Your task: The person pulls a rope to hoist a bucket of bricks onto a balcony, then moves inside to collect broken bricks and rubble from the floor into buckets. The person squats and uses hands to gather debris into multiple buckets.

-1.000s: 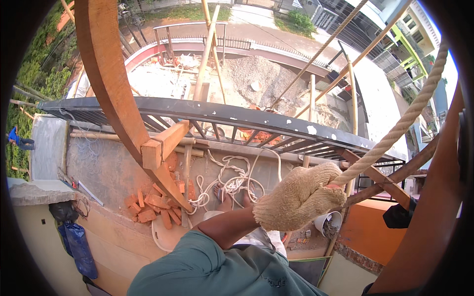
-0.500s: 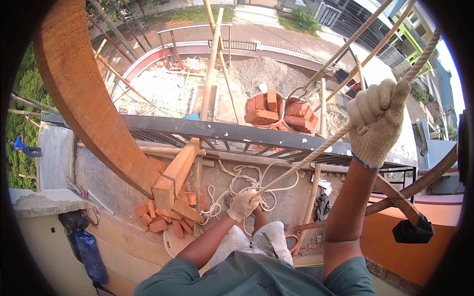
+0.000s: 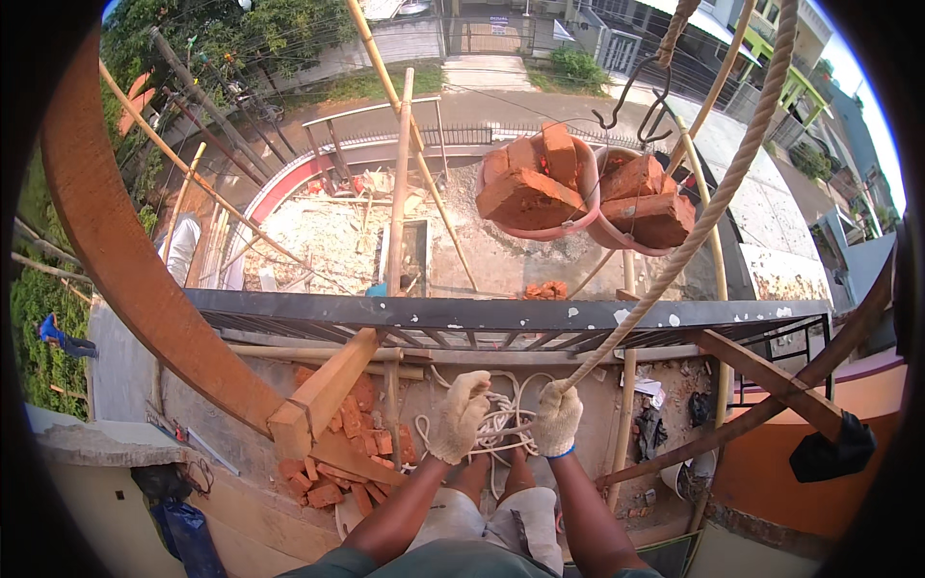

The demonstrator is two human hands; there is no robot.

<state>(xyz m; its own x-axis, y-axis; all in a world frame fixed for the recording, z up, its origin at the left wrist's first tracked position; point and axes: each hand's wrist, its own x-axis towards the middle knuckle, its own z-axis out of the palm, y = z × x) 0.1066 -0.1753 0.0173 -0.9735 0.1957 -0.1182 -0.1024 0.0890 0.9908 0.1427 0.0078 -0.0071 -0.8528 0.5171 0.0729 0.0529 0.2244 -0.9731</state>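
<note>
In gloves of pale knit fabric, both my hands are low over my legs. My right hand [image 3: 557, 420] is closed round a thick tan rope [image 3: 696, 223] that slants up to the upper right. Beside it on the left, my left hand [image 3: 461, 420] is raised with its fingers loosely bent and apart, nothing plainly in its grasp. Loose rope coils [image 3: 503, 416] lie behind and below my hands. Beyond the railing, two pinkish buckets [image 3: 547, 231] filled with orange bricks [image 3: 530, 197] hang in the air under metal hooks [image 3: 647, 104] on another stretch of rope.
A dark metal railing [image 3: 462, 312] crosses in front of me. A curved wooden beam [image 3: 125, 260] and a wooden post [image 3: 323, 390] stand at left, near piled bricks [image 3: 337, 472]. Bamboo poles [image 3: 400, 183] rise beyond the railing. A person in blue [image 3: 60, 333] is at far left.
My right hand has come down from high at the right, pulling the rope. The brick-filled buckets have risen and look larger. My left hand has moved up slightly, off the rope.
</note>
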